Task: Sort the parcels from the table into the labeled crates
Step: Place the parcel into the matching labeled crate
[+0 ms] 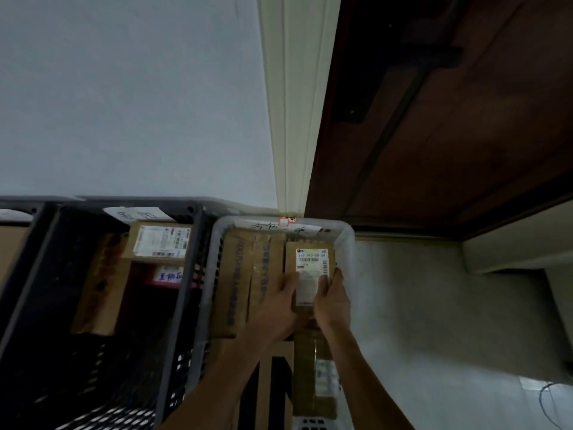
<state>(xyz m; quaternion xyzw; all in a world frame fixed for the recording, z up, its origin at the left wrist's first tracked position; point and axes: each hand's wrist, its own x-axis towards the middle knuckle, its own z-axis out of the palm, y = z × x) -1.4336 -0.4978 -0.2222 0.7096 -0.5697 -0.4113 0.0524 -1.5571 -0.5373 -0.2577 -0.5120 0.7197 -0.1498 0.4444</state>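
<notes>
Our forearms come up from the bottom, and both hands grip one small parcel [310,268]: left hand [280,301] curled on its left edge, right hand [331,297] on its right. We've got it over the grey crate [347,243], which already has other boxes [238,280] in it. A black crate [183,293] sits just left, with a labelled box [161,242] inside.
</notes>
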